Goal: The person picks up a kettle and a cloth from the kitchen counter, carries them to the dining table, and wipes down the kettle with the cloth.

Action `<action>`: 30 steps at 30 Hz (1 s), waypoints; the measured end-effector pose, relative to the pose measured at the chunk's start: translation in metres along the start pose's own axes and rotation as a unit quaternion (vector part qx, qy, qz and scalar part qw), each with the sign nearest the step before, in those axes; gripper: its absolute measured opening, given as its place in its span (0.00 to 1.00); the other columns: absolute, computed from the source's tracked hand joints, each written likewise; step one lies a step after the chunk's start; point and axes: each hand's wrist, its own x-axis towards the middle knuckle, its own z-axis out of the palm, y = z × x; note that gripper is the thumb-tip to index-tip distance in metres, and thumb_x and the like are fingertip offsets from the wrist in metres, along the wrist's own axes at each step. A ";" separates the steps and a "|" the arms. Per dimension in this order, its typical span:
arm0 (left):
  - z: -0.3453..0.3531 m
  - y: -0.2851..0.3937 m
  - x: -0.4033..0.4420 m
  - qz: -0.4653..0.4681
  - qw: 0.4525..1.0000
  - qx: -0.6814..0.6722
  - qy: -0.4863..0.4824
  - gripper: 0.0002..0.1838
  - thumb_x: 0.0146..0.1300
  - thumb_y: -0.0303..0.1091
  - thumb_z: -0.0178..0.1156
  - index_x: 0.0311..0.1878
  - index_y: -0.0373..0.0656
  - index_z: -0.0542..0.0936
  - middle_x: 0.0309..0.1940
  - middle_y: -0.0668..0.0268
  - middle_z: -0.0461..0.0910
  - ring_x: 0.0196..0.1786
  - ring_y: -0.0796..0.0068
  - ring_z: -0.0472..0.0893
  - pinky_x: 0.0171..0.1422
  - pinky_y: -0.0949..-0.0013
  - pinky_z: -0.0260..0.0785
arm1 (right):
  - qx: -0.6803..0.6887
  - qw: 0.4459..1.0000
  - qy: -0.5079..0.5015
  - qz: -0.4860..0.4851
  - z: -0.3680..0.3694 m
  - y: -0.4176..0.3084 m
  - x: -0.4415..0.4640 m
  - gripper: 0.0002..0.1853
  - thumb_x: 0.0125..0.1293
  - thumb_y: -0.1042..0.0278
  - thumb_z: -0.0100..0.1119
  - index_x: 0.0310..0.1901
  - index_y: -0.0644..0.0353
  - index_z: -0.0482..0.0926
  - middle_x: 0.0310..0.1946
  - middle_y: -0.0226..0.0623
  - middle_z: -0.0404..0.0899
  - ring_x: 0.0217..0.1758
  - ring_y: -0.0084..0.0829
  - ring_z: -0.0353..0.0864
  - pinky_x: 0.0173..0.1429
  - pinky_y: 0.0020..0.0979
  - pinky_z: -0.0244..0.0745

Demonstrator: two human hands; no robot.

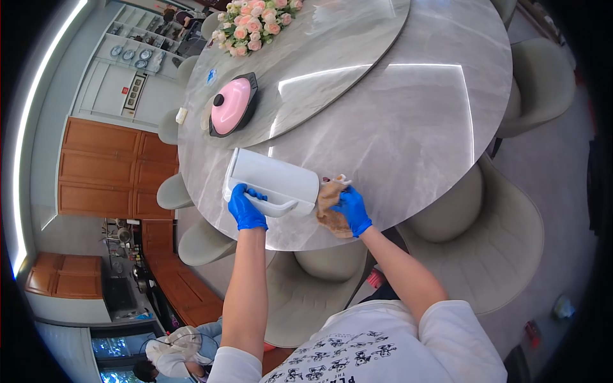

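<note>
A white jug with a long handle is tilted on its side over the grey marble table. My left hand, in a blue glove, is closed on the jug near one end of its handle. In a blue glove too, my right hand grips a brown cloth beside the other end of the jug. The cloth looks crumpled, and its upper edge shows white and dark patches. Part of my right fingers is hidden by the cloth.
On the round turntable stand a pink-lidded pot and pink flowers. Several grey chairs surround the table. Another person is at the lower left, near the kitchen counter.
</note>
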 end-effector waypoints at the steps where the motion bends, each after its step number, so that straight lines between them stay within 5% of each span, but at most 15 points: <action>1: -0.001 0.000 0.001 -0.006 1.000 -0.001 0.005 0.05 0.58 0.33 0.55 0.29 0.45 0.70 0.17 0.67 0.67 0.18 0.69 0.69 0.25 0.64 0.66 | 0.009 0.999 -0.028 -0.022 0.005 -0.006 -0.003 0.14 0.60 0.72 0.58 0.48 0.64 0.78 0.40 0.41 0.82 0.42 0.32 0.82 0.49 0.31 0.76; 2: -0.001 0.000 0.002 -0.005 1.000 0.001 0.005 0.05 0.58 0.33 0.55 0.29 0.45 0.70 0.17 0.67 0.67 0.18 0.69 0.69 0.25 0.64 0.66 | 0.019 0.997 -0.057 -0.043 0.010 -0.013 -0.006 0.14 0.62 0.72 0.57 0.49 0.65 0.78 0.40 0.40 0.82 0.42 0.30 0.82 0.50 0.31 0.76; 4: -0.002 0.001 0.003 -0.006 1.000 -0.018 -0.007 0.10 0.59 0.38 0.57 0.27 0.47 0.68 0.17 0.67 0.67 0.18 0.70 0.69 0.25 0.65 0.65 | 0.174 0.972 -0.040 0.152 0.016 -0.022 -0.005 0.15 0.63 0.73 0.57 0.52 0.66 0.77 0.45 0.38 0.81 0.47 0.27 0.79 0.55 0.29 0.73; 5: -0.003 0.001 0.005 -0.003 1.000 -0.019 -0.009 0.10 0.59 0.38 0.57 0.27 0.47 0.68 0.17 0.67 0.67 0.18 0.70 0.69 0.25 0.65 0.65 | 0.175 0.972 -0.042 0.149 0.020 -0.023 -0.004 0.15 0.63 0.73 0.57 0.52 0.66 0.77 0.45 0.38 0.81 0.47 0.27 0.79 0.55 0.29 0.73; 9: -0.007 -0.005 0.005 0.016 0.997 -0.068 -0.026 0.12 0.61 0.39 0.57 0.26 0.49 0.67 0.17 0.67 0.67 0.20 0.72 0.68 0.25 0.67 0.65 | -0.049 0.996 0.001 -0.068 0.043 -0.032 -0.013 0.19 0.62 0.72 0.60 0.55 0.64 0.76 0.50 0.37 0.78 0.54 0.29 0.75 0.60 0.29 0.68; 11: -0.012 -0.011 0.007 0.042 0.997 -0.054 -0.043 0.08 0.60 0.36 0.53 0.27 0.47 0.69 0.17 0.66 0.66 0.20 0.70 0.69 0.26 0.64 0.67 | -0.122 0.987 0.023 -0.100 0.048 -0.040 -0.013 0.20 0.62 0.72 0.59 0.56 0.64 0.75 0.49 0.38 0.79 0.54 0.28 0.75 0.60 0.29 0.66; 13: -0.010 -0.008 0.001 0.013 0.997 -0.070 -0.021 0.06 0.59 0.33 0.50 0.27 0.46 0.69 0.16 0.65 0.65 0.18 0.68 0.67 0.24 0.62 0.66 | -0.048 0.996 0.054 -0.044 0.059 -0.055 -0.008 0.21 0.62 0.72 0.59 0.57 0.64 0.74 0.49 0.38 0.79 0.52 0.29 0.76 0.59 0.29 0.67; 16: -0.007 -0.003 -0.011 -0.018 0.995 -0.097 0.000 0.06 0.57 0.33 0.50 0.26 0.45 0.68 0.15 0.65 0.65 0.17 0.68 0.67 0.23 0.62 0.65 | -0.085 0.991 0.048 -0.087 0.058 -0.058 0.011 0.21 0.62 0.73 0.59 0.58 0.64 0.74 0.48 0.37 0.79 0.52 0.30 0.77 0.59 0.30 0.67; 18: -0.007 -0.009 -0.006 -0.009 0.996 -0.085 0.000 0.04 0.56 0.31 0.51 0.28 0.44 0.69 0.15 0.64 0.66 0.15 0.67 0.67 0.20 0.62 0.65 | -0.115 0.990 0.042 0.067 0.054 -0.053 0.018 0.22 0.63 0.75 0.57 0.60 0.64 0.72 0.51 0.39 0.77 0.55 0.31 0.75 0.61 0.30 0.66; 19: -0.007 -0.011 -0.003 -0.006 0.995 -0.097 -0.006 0.04 0.56 0.31 0.51 0.28 0.44 0.69 0.15 0.64 0.66 0.15 0.67 0.67 0.20 0.62 0.65 | -0.120 0.991 0.038 0.055 0.052 -0.050 0.014 0.22 0.63 0.75 0.57 0.60 0.64 0.72 0.51 0.39 0.77 0.55 0.31 0.75 0.61 0.30 0.66; 21: -0.005 -0.011 0.003 -0.012 0.996 -0.088 0.010 0.03 0.55 0.30 0.51 0.29 0.42 0.70 0.15 0.63 0.66 0.14 0.66 0.67 0.18 0.62 0.65 | -0.203 0.970 0.027 -0.132 0.054 -0.048 -0.002 0.22 0.66 0.74 0.54 0.62 0.64 0.69 0.52 0.43 0.75 0.57 0.33 0.73 0.62 0.31 0.65; 24: -0.001 -0.006 0.002 -0.033 0.996 -0.078 -0.010 0.03 0.54 0.30 0.52 0.29 0.42 0.71 0.14 0.63 0.66 0.14 0.66 0.68 0.18 0.61 0.66 | -0.147 0.981 0.018 -0.123 0.049 -0.029 -0.009 0.22 0.69 0.67 0.50 0.61 0.68 0.68 0.60 0.50 0.70 0.61 0.37 0.70 0.64 0.32 0.62; 30: 0.005 -0.008 -0.006 -0.019 0.997 -0.076 -0.006 0.03 0.55 0.30 0.52 0.29 0.42 0.71 0.14 0.62 0.67 0.13 0.66 0.68 0.18 0.62 0.65 | -0.103 0.989 0.075 -0.070 0.037 -0.024 0.032 0.17 0.72 0.65 0.47 0.53 0.69 0.75 0.41 0.45 0.80 0.45 0.33 0.79 0.51 0.31 0.71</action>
